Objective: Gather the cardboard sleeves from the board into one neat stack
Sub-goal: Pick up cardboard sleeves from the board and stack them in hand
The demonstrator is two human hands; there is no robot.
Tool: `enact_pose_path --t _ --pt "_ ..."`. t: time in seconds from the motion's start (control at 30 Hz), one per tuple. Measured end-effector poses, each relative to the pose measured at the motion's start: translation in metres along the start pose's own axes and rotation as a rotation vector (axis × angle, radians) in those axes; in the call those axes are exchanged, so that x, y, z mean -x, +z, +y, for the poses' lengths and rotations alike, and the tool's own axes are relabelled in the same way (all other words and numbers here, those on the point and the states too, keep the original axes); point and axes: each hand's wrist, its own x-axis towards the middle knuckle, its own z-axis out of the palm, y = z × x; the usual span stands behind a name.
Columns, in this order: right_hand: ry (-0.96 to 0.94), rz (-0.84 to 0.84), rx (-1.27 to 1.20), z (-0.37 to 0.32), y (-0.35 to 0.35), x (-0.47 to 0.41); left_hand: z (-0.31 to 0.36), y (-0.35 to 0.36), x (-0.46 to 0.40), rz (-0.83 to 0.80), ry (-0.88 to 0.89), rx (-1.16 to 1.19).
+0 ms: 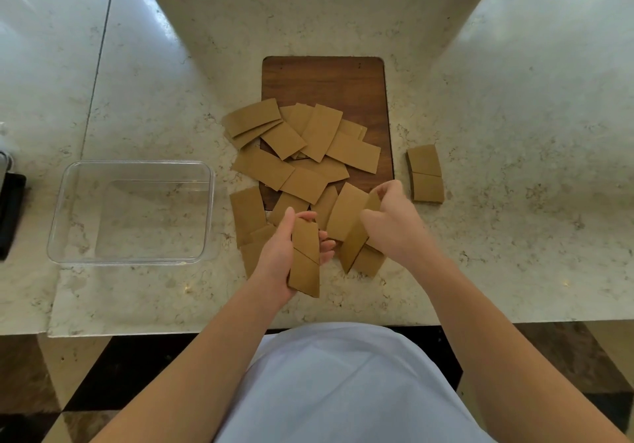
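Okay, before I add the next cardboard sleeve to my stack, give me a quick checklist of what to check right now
1. Left hand grips the held stack firmly: ok.
2. Held stack edges flush: not ok, one sleeve sits offset.
3. Right hand has the next sleeve: ok, fingers curl round it.
4. Only one sleeve picked: cannot tell.
5. Board emptied: not ok, loose sleeves lie scattered.
6. Side pile on the counter merged: not ok.
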Motion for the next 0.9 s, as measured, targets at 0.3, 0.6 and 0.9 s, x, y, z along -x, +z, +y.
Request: enact_pose_path --t 0.3,0.6,0.9 --pt "0.139 -0.301 -0.183 -0.02 0.041 -0.008 -0.016 0.03 0.015 -0.231 0.033 -0.134" --pt "0.277 -0.509 -0.591 0.002 0.008 -0.024 -0.009 0.011 0.007 -0.283 -0.07 -0.016" --pt "-0.092 0.003 0.616 0.027 0.029 -0.085 0.002 0.008 0.002 -0.369 -0.135 0.328"
